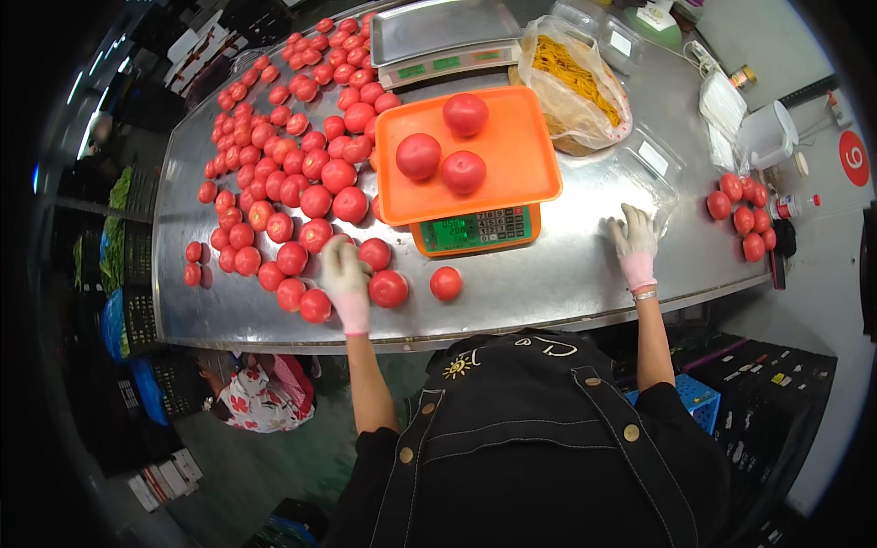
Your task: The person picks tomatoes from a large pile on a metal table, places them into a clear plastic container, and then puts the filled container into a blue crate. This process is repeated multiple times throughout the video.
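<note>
My left hand [345, 279], in a pale glove with a pink cuff, is over the near edge of the tomato pile. Its thumb stands apart from the slightly blurred fingers, and no tomato shows in its grasp. A larger tomato [388, 289] lies right beside it. My right hand [637, 245], gloved alike, rests on the steel table [585, 279] with fingers spread, near a clear plastic box [650, 169]. Between the hands stands an orange scale [480, 230] with a lit green display. Three tomatoes [463, 173] sit in its orange tray [512, 137].
Many loose tomatoes [292, 190] cover the table's left half; a single tomato [447, 283] lies before the scale. Behind are a second scale [443, 41] and a bag of yellow strips [575, 78]. More tomatoes [744, 219] lie far right. A person in a floral top [265, 397] is at lower left.
</note>
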{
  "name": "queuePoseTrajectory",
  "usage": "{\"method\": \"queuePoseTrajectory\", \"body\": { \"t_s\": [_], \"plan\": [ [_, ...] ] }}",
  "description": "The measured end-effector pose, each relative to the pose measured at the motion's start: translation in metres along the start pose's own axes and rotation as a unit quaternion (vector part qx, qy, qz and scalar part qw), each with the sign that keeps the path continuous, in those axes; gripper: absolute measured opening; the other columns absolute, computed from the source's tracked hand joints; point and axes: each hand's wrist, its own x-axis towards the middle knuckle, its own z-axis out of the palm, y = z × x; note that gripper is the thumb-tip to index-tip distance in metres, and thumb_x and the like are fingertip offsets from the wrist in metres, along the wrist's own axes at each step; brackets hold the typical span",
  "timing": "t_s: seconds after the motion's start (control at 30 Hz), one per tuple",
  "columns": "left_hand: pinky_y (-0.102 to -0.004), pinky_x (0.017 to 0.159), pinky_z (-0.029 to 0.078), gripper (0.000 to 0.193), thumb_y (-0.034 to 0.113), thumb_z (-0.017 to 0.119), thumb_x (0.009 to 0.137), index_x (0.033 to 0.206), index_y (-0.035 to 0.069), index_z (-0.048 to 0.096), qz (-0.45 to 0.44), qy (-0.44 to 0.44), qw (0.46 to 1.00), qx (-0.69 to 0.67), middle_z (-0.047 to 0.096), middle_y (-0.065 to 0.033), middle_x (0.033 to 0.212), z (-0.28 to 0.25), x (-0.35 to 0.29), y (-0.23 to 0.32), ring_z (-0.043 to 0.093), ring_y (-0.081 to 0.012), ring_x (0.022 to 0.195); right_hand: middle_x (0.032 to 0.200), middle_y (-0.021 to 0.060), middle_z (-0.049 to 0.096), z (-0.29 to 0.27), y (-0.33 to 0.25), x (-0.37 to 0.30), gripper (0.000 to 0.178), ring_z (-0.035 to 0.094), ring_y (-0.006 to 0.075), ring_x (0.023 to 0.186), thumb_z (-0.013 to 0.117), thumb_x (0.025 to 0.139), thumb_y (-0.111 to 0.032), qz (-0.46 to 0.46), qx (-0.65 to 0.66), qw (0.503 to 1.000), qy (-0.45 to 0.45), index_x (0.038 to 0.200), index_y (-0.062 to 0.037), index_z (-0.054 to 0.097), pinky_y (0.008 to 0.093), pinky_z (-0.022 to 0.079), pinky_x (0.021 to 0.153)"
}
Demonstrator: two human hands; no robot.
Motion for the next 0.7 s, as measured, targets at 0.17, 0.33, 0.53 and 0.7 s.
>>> {"method": "queuePoseTrajectory", "body": {
  "t_s": [0.17, 0.33, 0.53, 0.7],
  "plan": [
    [-0.0416, 0.082, 0.05, 0.042, 0.023, 0.071, 0.083, 0.119, 0.006, 0.058, 0.14, -0.18, 0.935, 0.271, 0.062, -0.0138, 0.11, 0.038, -0.064, -0.04, 0.061, -0.0274, 0.098, 0.113, 0.0099, 0.064, 0.008, 0.017, 0.003, 0.028, 0.056, 0.0299, 0.11, 0.059, 0.091, -0.015, -0.042, 0.031, 0.999, 0.001, 0.119, -0.0083, 0.062, 0.0405, 0.041, 0.099],
    [-0.0495, 0.089, 0.046, 0.06, 0.029, 0.076, 0.073, 0.127, 0.017, 0.052, 0.174, -0.22, 0.852, 0.442, 0.053, -0.0118, 0.129, 0.072, -0.086, -0.052, 0.051, -0.0354, 0.116, 0.108, 0.0107, 0.065, 0.004, 0.019, -0.002, 0.023, 0.057, 0.0297, 0.104, 0.06, 0.089, -0.011, -0.045, 0.086, 0.995, -0.033, 0.111, -0.008, 0.066, 0.0403, 0.043, 0.095],
    [-0.0444, 0.089, 0.048, 0.056, 0.021, 0.074, 0.074, 0.125, 0.016, 0.054, 0.149, -0.171, 0.869, 0.439, 0.054, -0.0112, 0.121, 0.067, -0.074, -0.076, 0.053, -0.0339, 0.109, 0.11, 0.0134, 0.064, -0.037, -0.045, 0.028, 0.026, 0.059, 0.0322, 0.106, 0.065, 0.086, -0.012, -0.057, 0.231, 0.971, -0.019, 0.111, -0.0053, 0.065, 0.0397, 0.047, 0.093],
    [-0.0458, 0.092, 0.047, 0.056, 0.017, 0.072, 0.076, 0.127, 0.014, 0.051, 0.147, -0.175, 0.873, 0.43, 0.052, -0.0128, 0.126, 0.06, -0.077, -0.071, 0.051, -0.0359, 0.112, 0.114, 0.0158, 0.063, -0.034, -0.152, 0.081, 0.033, 0.059, 0.0323, 0.11, 0.067, 0.086, -0.015, -0.212, 0.328, 0.921, -0.005, 0.117, -0.0041, 0.062, 0.04, 0.047, 0.094]
  ]
}}
